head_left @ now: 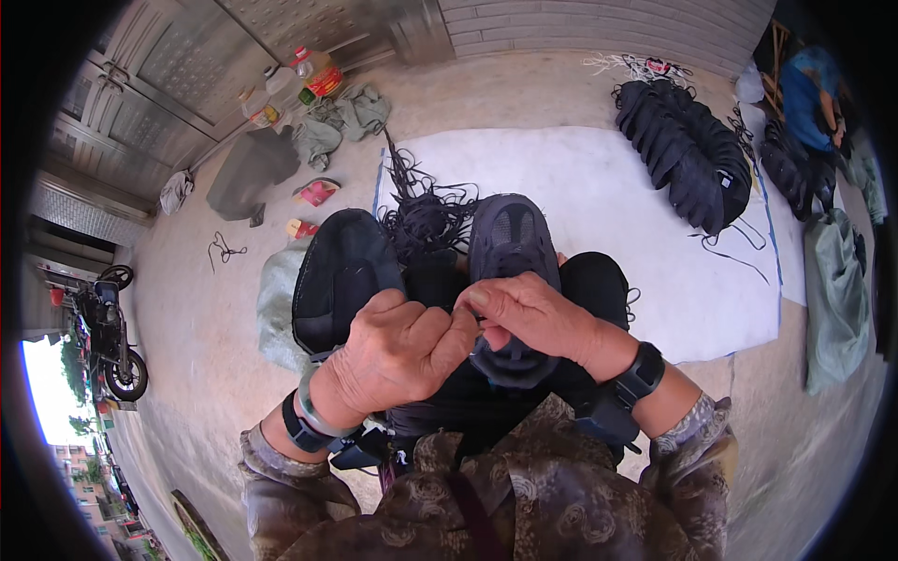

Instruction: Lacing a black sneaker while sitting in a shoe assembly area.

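My left hand (412, 341) and my right hand (528, 313) meet over my lap, both closed, with fingertips pressed together. What they pinch is too small and hidden to make out. Just beneath them is a dark grey shoe upper (510, 234), toe pointing away from me, its near part partly covered by my right hand. Another black shoe piece (341, 271), edged with pale stitching, rests over my left leg beside the left hand. Beyond the shoe upper, a tangle of black laces (421, 210) trails across the edge of a white sheet.
Rows of black shoe uppers (683, 150) lie on the white sheet (561, 168) at the right. Green sacks (832, 299) sit farther right, near another person (809, 98). Plastic bottles (318, 70) stand by the metal door. A motorcycle (112, 332) is at the left.
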Demonstrator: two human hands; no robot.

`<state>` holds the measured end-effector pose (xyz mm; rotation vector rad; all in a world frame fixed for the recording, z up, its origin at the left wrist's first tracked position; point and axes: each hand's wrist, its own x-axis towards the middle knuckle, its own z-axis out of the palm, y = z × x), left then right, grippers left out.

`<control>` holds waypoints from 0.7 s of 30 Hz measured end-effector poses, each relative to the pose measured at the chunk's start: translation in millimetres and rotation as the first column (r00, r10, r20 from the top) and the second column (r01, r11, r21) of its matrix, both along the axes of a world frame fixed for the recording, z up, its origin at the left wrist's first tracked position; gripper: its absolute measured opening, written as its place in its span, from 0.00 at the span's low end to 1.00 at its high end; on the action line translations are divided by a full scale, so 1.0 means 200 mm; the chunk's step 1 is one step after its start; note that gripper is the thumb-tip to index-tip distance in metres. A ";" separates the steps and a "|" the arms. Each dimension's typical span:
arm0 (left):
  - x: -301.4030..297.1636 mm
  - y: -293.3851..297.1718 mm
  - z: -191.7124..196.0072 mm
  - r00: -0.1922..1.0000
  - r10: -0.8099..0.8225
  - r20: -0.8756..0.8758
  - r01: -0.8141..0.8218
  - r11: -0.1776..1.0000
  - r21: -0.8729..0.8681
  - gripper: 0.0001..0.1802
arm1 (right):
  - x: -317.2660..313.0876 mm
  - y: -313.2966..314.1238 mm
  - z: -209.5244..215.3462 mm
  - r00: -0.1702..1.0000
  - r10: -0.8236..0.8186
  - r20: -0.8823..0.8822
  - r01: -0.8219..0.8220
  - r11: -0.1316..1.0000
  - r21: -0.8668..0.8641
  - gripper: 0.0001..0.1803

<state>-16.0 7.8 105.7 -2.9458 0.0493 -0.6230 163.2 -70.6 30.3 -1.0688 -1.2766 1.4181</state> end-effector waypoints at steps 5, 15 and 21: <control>-0.02 0.08 -0.09 0.989 0.129 0.079 -0.071 0.858 -0.509 0.07 | 0.27 -0.09 0.21 0.860 -0.360 -0.361 0.376 0.926 -0.027 0.10; -0.03 0.16 -0.27 0.976 0.215 0.039 -0.165 0.843 -0.512 0.06 | 0.77 -0.46 -0.19 0.455 -0.694 -0.558 0.759 0.630 -0.164 0.12; 0.14 0.06 -0.29 1.000 -0.017 0.007 0.018 0.970 -0.241 0.11 | 0.44 -0.30 -0.13 0.376 -0.713 0.592 0.493 0.695 0.524 0.15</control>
